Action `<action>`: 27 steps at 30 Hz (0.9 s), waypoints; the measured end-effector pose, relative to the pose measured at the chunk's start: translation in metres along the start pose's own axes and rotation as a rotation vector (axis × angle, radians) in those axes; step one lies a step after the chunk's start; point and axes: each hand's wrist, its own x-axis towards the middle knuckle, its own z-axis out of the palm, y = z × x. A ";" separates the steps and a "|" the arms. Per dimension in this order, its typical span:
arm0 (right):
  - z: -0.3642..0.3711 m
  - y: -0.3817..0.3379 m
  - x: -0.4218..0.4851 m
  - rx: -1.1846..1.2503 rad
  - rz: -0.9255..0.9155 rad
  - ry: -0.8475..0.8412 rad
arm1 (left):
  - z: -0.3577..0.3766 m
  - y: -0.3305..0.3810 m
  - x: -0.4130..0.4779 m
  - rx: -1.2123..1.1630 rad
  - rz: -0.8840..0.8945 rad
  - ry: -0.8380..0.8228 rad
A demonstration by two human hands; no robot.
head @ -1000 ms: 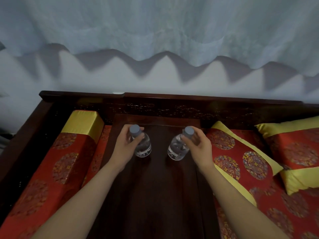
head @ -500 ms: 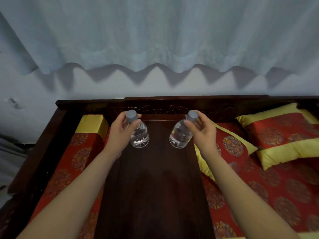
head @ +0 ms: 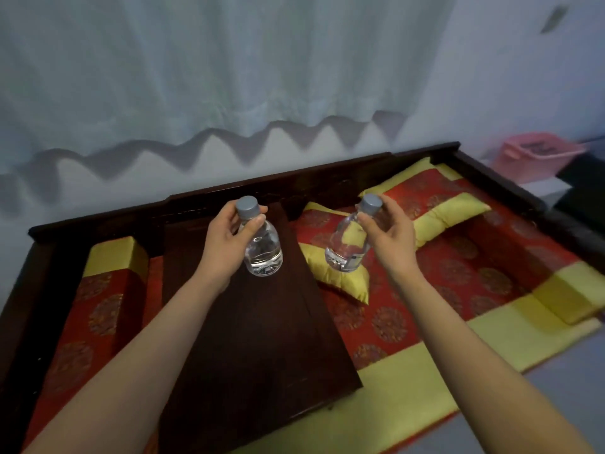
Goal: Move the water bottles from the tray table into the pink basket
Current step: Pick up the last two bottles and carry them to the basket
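Note:
My left hand (head: 226, 240) grips a clear water bottle (head: 263, 253) with a grey cap by its neck, held in the air above the dark wooden tray table (head: 255, 339). My right hand (head: 391, 234) grips a second clear bottle (head: 347, 247) near its grey cap, tilted, hanging over a yellow and red cushion to the right of the table. The pink basket (head: 537, 155) stands far off at the upper right, beyond the end of the wooden bench.
The tray table sits on a dark wooden bench (head: 327, 181) covered in red and yellow cushions (head: 442, 211). A red bolster (head: 104, 290) lies left of the table. A pale curtain (head: 229, 77) hangs behind. A dark object (head: 586, 185) stands beside the basket.
Both bottles have been lifted off the tray table and carried rightward. The view has swung to the right, bringing the pink basket into sight.

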 end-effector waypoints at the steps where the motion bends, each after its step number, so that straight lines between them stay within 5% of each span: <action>1: -0.017 0.001 -0.006 -0.026 0.003 0.028 | 0.014 0.004 -0.004 -0.009 0.002 -0.026; 27: -0.665 0.024 -0.137 -0.329 0.264 0.696 | 0.606 0.140 -0.139 -0.226 -0.007 -0.538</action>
